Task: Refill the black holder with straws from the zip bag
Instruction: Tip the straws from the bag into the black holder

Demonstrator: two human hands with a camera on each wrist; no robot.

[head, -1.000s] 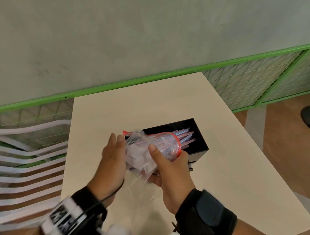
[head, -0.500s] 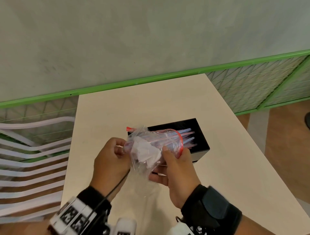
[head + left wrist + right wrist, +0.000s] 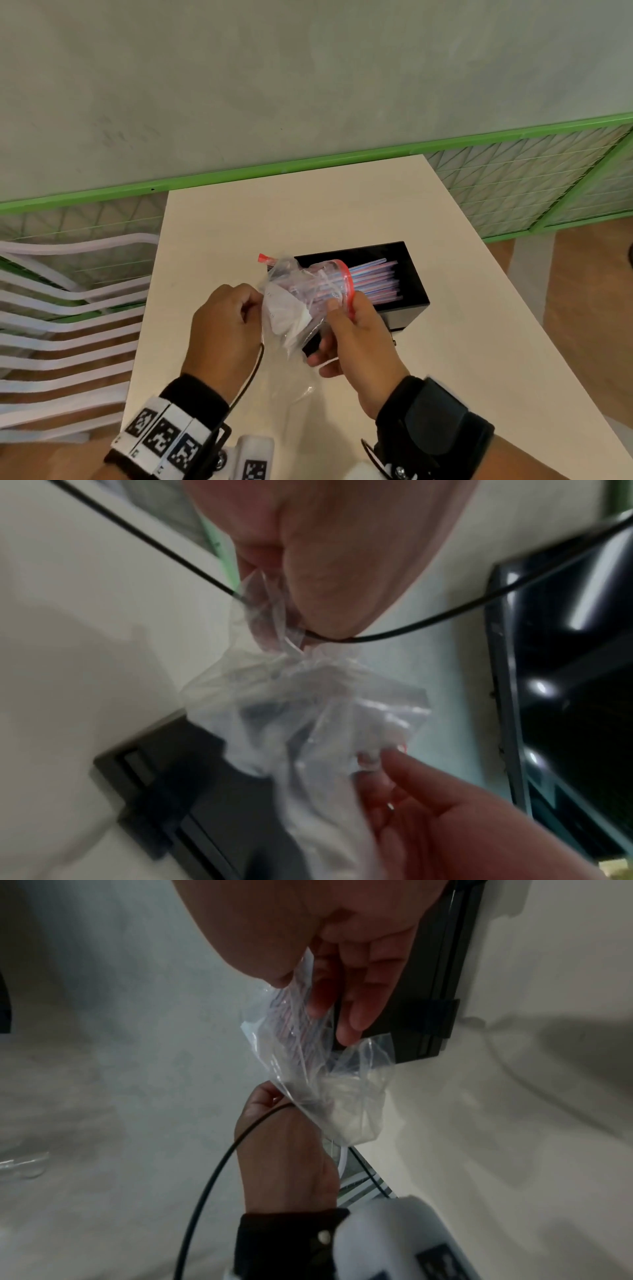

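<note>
A clear zip bag [image 3: 301, 301] with a red zip strip lies tilted over the near-left end of the black holder [image 3: 412, 274], mouth toward the holder. Pink and blue straws [image 3: 376, 277] stick out of the mouth into the holder. My left hand [image 3: 229, 318] pinches the bag's bunched bottom end [image 3: 274, 631]. My right hand [image 3: 356, 329] pinches the bag near its red-rimmed mouth, thumb on top, fingers below [image 3: 356, 1010]. The bag [image 3: 322, 1074] hangs crumpled between both hands.
The holder sits on a cream table [image 3: 342, 212] against a grey wall with a green rail [image 3: 308, 168]. A white slatted chair [image 3: 68, 325] stands left of the table. Wooden floor [image 3: 589, 308] lies to the right.
My left hand went from flat against the bag to a curled pinch on its bottom end. The bag has slid back toward me, and more straw length shows in the holder.
</note>
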